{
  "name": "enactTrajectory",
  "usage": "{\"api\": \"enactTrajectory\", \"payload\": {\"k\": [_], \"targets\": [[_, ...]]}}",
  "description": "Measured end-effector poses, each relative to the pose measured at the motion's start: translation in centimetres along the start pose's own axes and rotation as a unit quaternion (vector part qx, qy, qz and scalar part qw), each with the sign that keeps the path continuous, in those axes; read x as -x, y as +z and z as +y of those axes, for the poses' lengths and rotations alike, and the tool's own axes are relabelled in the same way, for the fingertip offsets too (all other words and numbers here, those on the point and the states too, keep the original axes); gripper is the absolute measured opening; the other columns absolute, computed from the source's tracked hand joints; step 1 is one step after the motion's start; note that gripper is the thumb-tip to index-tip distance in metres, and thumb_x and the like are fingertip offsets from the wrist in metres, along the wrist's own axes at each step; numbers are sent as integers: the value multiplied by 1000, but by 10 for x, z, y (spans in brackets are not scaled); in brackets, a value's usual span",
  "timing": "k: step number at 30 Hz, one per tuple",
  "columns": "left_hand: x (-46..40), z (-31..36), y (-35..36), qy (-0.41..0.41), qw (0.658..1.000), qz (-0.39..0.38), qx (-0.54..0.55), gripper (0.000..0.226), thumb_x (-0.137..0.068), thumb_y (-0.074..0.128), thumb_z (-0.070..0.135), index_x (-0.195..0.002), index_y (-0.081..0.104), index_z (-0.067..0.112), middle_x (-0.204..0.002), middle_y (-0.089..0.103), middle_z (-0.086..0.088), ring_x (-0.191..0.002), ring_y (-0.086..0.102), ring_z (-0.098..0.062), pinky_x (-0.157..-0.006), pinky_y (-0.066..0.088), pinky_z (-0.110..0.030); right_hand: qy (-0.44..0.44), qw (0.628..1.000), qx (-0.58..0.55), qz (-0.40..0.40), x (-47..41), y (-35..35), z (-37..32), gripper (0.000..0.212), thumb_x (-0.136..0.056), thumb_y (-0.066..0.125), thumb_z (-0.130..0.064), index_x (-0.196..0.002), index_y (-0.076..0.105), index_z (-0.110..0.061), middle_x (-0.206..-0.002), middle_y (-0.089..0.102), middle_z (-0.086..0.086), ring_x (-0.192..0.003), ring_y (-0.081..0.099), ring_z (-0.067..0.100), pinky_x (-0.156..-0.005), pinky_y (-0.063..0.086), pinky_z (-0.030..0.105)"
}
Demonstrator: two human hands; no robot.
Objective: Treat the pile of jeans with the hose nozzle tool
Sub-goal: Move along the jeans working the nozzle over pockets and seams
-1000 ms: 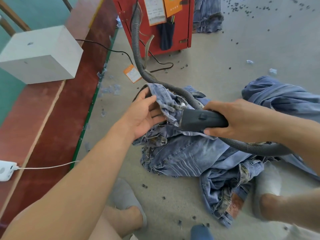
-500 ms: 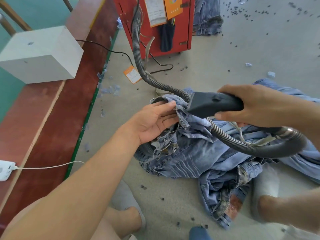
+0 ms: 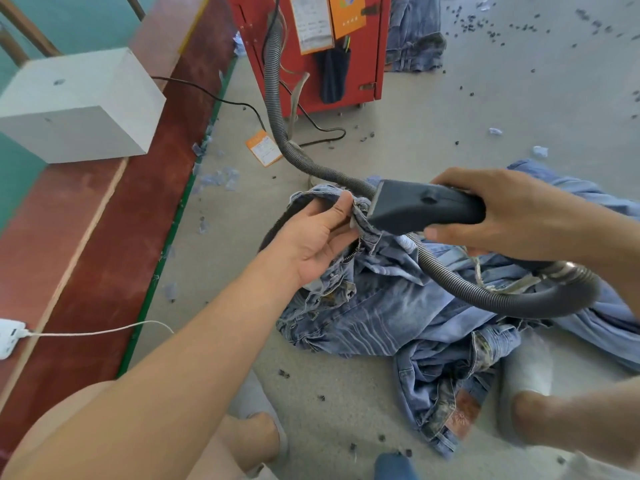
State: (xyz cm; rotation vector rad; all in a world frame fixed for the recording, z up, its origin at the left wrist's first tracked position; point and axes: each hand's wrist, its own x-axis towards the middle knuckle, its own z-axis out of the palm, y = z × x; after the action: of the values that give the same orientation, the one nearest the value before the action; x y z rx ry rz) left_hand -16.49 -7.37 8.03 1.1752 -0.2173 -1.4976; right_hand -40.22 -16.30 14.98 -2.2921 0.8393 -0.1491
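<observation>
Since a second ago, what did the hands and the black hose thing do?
The right hand lifted the black nozzle up off the pile of jeans, and the hose swung up with it. The left hand rose too, now pinching a fold of denim against the nozzle's mouth. Both hands kept their grips. The red machine, white box and pile stayed put.

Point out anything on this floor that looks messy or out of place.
Small dark bits and pale blue scraps lie scattered over the floor, and an orange tag lies loose beside the red cabinet. The jeans sit in a crumpled heap.
</observation>
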Motion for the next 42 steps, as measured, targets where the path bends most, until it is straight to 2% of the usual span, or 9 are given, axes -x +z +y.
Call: {"api": "enactTrajectory", "payload": {"k": [4, 9, 16, 24, 27, 30, 36, 39, 42], "targets": [[-3, -6, 6, 20, 997, 36, -70, 14, -98, 69, 21, -111, 66, 20, -96, 79, 0, -71, 74, -9, -59, 59, -21, -3, 999, 35, -25, -1, 13, -5, 30, -82, 70, -54, -107, 61, -41, -87, 68, -23, -72, 65, -5, -58, 43, 19], [-5, -7, 8, 37, 991, 96, -85, 23, -92, 78, 23, -113, 70, 21, -104, 80, 1, -83, 76, -11, -62, 59, -23, 65, 992, 35, 107, -7, 6, 2, 26, -86, 71, -50, -102, 59, -35, -68, 66, -7, -56, 65, 3, -57, 49, 31], [-11, -13, 11, 65, 978, 190, -59, 13, -88, 82, 18, -93, 71, 18, -88, 77, 1, -75, 73, -13, -56, 59, -26, 30, 995, 95, 8, 8, 13, -13, 20, -82, 67, -56, -93, 52, -48, -82, 60, -40, -69, 61, -11, -50, 36, 15], [-8, -12, 13, 67, 986, 148, -44, 7, -94, 76, 13, -97, 71, 18, -78, 79, 1, -64, 75, -13, -55, 59, -27, 118, 989, 36, 84, -12, 13, -3, 20, -89, 69, -46, -91, 58, -29, -61, 66, -3, -54, 65, 13, -48, 47, 28], [-6, -11, 13, 65, 985, 153, -40, 8, -94, 75, 13, -100, 70, 15, -72, 77, 3, -58, 73, -10, -54, 59, -27, 84, 996, -3, 23, -1, 5, -10, 18, -85, 70, -50, -90, 59, -37, -59, 67, -14, -43, 62, 5, -41, 42, 13], [-6, -10, 13, 60, 986, 143, -53, 11, -94, 75, 11, -104, 72, 14, -76, 78, 0, -57, 72, -12, -53, 59, -28, 77, 995, 39, -39, 0, 14, -17, 18, -85, 71, -51, -91, 59, -38, -71, 68, -23, -51, 65, 3, -48, 44, 19], [-5, -8, 13, 32, 986, 152, -64, 12, -94, 74, 15, -105, 71, 17, -87, 74, -4, -56, 68, -10, -51, 57, -25, 122, 989, 3, 85, -14, 17, -14, 20, -90, 72, -43, -94, 60, -28, -66, 66, -1, -56, 67, 16, -50, 52, 30], [-5, -5, 14, 23, 987, 157, -34, 7, -97, 71, 13, -103, 68, 15, -80, 70, -4, -55, 67, -10, -50, 58, -25, 113, 992, -25, 45, -3, 6, -15, 19, -85, 72, -46, -92, 61, -32, -63, 69, -10, -46, 65, 8, -41, 46, 18], [-7, -4, 14, 17, 985, 168, -21, 10, -97, 71, 12, -105, 66, 16, -72, 71, -1, -56, 67, -10, -51, 59, -26, 102, 994, 37, -4, 4, 13, -20, 20, -84, 72, -50, -93, 60, -37, -70, 68, -14, -55, 64, 0, -51, 46, 25]]}}
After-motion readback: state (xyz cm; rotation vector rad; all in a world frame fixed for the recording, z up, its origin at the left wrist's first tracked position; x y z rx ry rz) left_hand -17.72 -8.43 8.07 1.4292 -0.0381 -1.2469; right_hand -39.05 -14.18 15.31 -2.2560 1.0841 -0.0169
